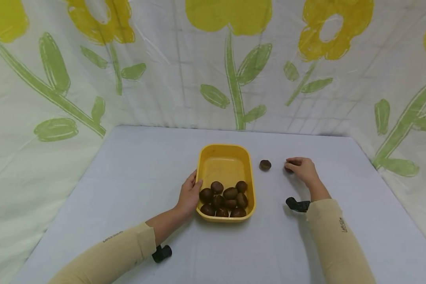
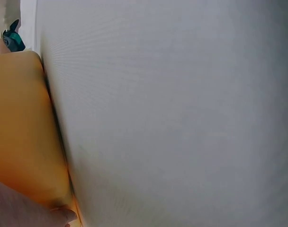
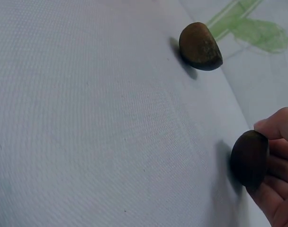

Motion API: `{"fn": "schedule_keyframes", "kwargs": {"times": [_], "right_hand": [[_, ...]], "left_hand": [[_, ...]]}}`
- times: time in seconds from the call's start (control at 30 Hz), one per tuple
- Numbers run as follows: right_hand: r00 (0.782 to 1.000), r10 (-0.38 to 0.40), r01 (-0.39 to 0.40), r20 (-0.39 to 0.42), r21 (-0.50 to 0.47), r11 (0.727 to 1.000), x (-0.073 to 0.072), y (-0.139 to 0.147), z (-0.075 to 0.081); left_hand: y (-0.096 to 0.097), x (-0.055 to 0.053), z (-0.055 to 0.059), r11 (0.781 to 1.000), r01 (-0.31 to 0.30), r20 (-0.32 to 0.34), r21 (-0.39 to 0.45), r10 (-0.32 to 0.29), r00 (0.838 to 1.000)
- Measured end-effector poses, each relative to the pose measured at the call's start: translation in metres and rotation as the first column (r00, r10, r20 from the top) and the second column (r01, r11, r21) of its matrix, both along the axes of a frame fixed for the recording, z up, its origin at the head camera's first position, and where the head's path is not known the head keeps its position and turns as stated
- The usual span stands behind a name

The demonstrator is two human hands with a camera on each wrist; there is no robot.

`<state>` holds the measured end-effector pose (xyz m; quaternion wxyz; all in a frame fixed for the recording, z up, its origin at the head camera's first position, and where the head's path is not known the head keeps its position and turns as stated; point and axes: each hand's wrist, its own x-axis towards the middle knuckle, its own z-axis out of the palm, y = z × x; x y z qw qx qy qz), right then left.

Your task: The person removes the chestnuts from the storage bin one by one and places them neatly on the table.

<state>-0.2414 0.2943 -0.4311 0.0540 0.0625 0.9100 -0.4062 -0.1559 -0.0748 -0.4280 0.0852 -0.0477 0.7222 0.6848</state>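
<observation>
A yellow plastic tray (image 1: 224,169) lies on the table, with several brown chestnuts (image 1: 230,193) gathered in its near half. My left hand (image 1: 189,195) grips the tray's left side, thumb over the rim; the left wrist view shows the tray's wall (image 2: 25,123) close up with part of the hand (image 2: 21,208). To the right of the tray, my right hand (image 1: 303,169) pinches a chestnut (image 3: 249,160) between thumb and fingers, at or just above the tabletop. Another chestnut (image 1: 265,165) sits between the tray and that hand.
A pale cloth covers the table (image 1: 135,165). Behind it hangs a white curtain (image 1: 156,79) with yellow flowers and green leaves. Black wrist-worn devices show at the right wrist (image 1: 298,204) and left wrist (image 1: 161,253).
</observation>
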Motion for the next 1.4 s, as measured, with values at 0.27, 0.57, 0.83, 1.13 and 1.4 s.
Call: {"fn": "schedule_keyframes", "kwargs": {"times": [0.27, 0.57, 0.83, 1.13, 1.4], "right_hand": [[1.0, 0.013, -0.013, 0.0, 0.021, 1.0, -0.001, 0.001, -0.002], [0.999, 0.038, -0.037, -0.035, 0.032, 0.999, -0.003, -0.001, -0.002], [0.999, 0.042, -0.041, -0.02, 0.031, 0.999, 0.0, -0.001, 0.001], [0.997, 0.045, -0.045, -0.058, -0.001, 0.999, 0.002, -0.004, 0.023], [0.993, 0.059, -0.072, -0.101, -0.129, 0.989, 0.003, -0.014, 0.043]], "left_hand": [[0.0, 0.0, 0.0, 1.0, -0.005, 0.007, -0.003, 0.005, 1.0], [0.002, 0.001, 0.003, 1.0, -0.021, 0.031, -0.006, 0.021, 0.999], [0.002, 0.002, 0.002, 1.0, -0.015, 0.025, -0.001, 0.015, 1.0], [0.0, -0.001, 0.002, 1.0, -0.018, 0.017, 0.001, 0.018, 1.0], [-0.001, 0.0, 0.0, 1.0, -0.012, 0.018, 0.003, 0.012, 1.0]]}}
